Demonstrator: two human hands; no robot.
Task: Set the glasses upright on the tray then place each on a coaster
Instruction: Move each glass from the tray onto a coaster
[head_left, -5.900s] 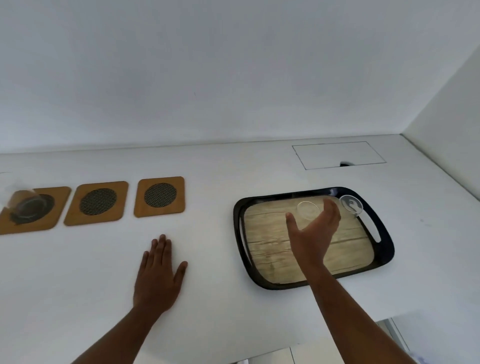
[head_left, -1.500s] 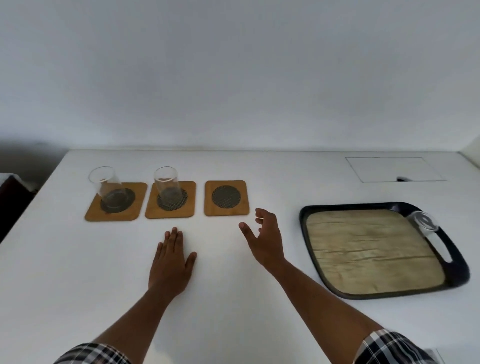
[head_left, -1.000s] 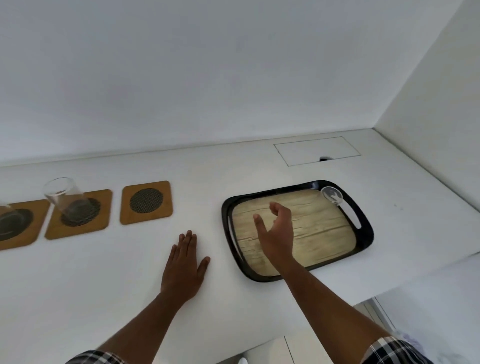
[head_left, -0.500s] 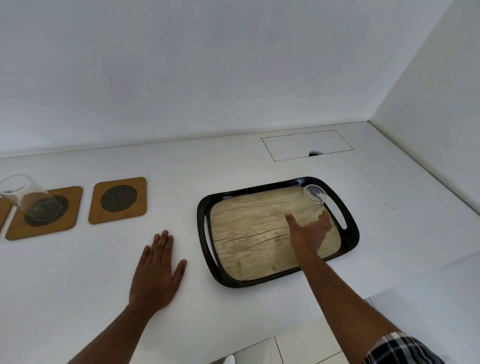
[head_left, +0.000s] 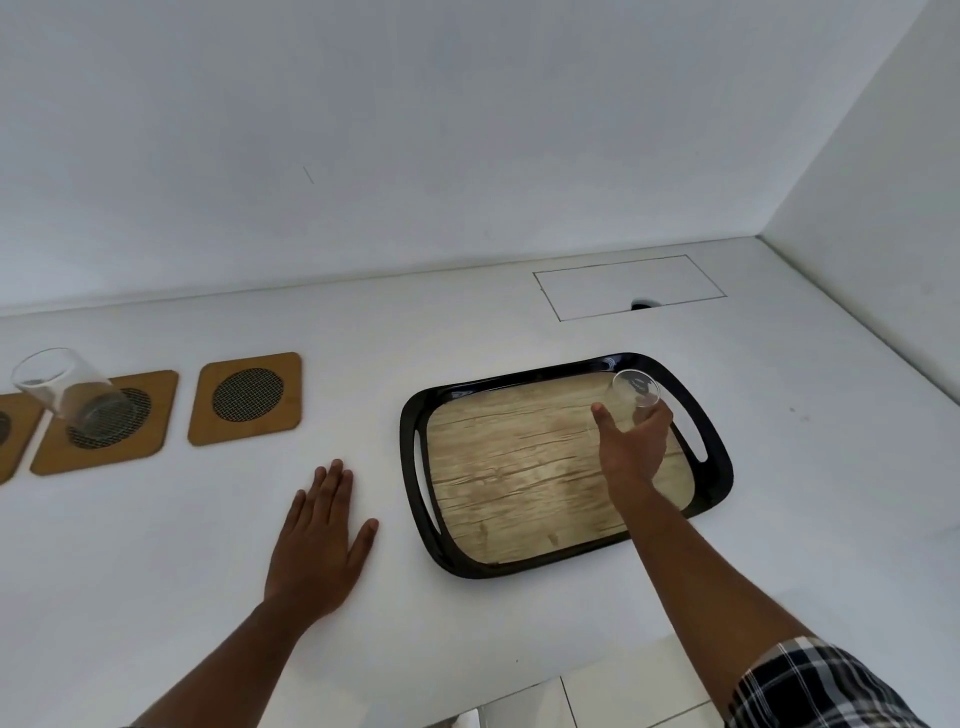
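A black tray (head_left: 411, 457) with a wood-look floor lies right of centre. One clear glass (head_left: 635, 392) stands upright at its far right corner. My right hand (head_left: 631, 449) wraps its fingers around the lower part of that glass. My left hand (head_left: 318, 540) rests flat on the white counter, fingers spread, holding nothing. At the left, a second clear glass (head_left: 67, 397) stands on a wooden coaster (head_left: 156, 426). Right of it lies a bare coaster (head_left: 247, 397) with a dark mesh disc. A third coaster (head_left: 13, 431) is cut off by the left edge.
A white wall runs along the back and the right side of the counter. A rectangular flush panel (head_left: 626, 286) with a small dark notch sits in the counter behind the tray. The counter's front edge runs below my arms, with pale floor tiles beneath.
My right hand has reached across the tray to its far right corner and closed around the glass there. My left hand stays flat on the counter.
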